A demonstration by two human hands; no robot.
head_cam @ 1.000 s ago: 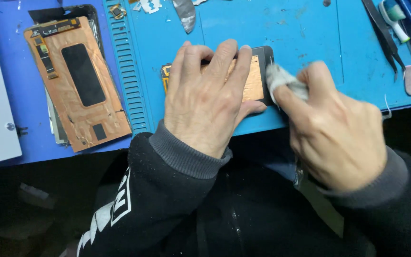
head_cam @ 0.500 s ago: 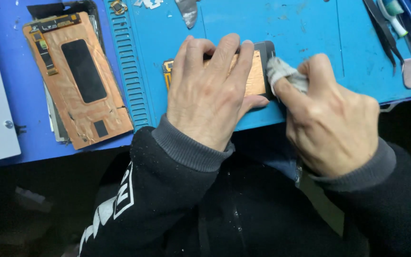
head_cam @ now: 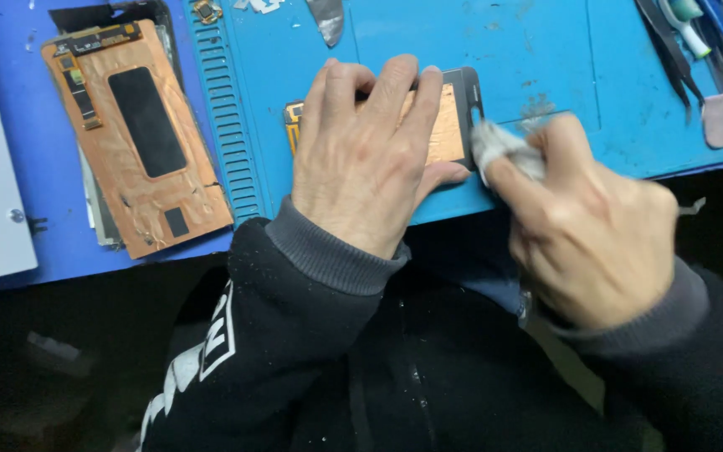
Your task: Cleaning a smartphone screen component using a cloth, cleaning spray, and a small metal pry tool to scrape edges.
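Right now we have our left hand [head_cam: 361,159] spread flat over a phone display panel [head_cam: 449,121] lying face down on the blue mat [head_cam: 529,59], fingers pressing it to the surface so that only its copper-coloured back and dark right end show past the fingertips. Our right hand [head_cam: 587,226] is clenched around a small wad of white cloth [head_cam: 495,144], pinched between thumb and forefinger and touching the panel's right end, just beside the left thumb.

We judge the panel to be thin, light and stiff but brittle: the glass would crack if bent, and the foil backing looks easy to crease or tear. It seems best held as it is, flat under a broad palm, or taken by its long edges, never levered from one corner. The cloth is soft and gives under the grip.

Well off to the left of the left hand lies a second display panel [head_cam: 140,138], also copper side up, with a black patch in its middle, resting over a darker frame. Far to the right of the right hand, tweezers and other tools [head_cam: 696,38] lie bunched at the mat's far corner, with a pinkish pad [head_cam: 720,119] beside them.
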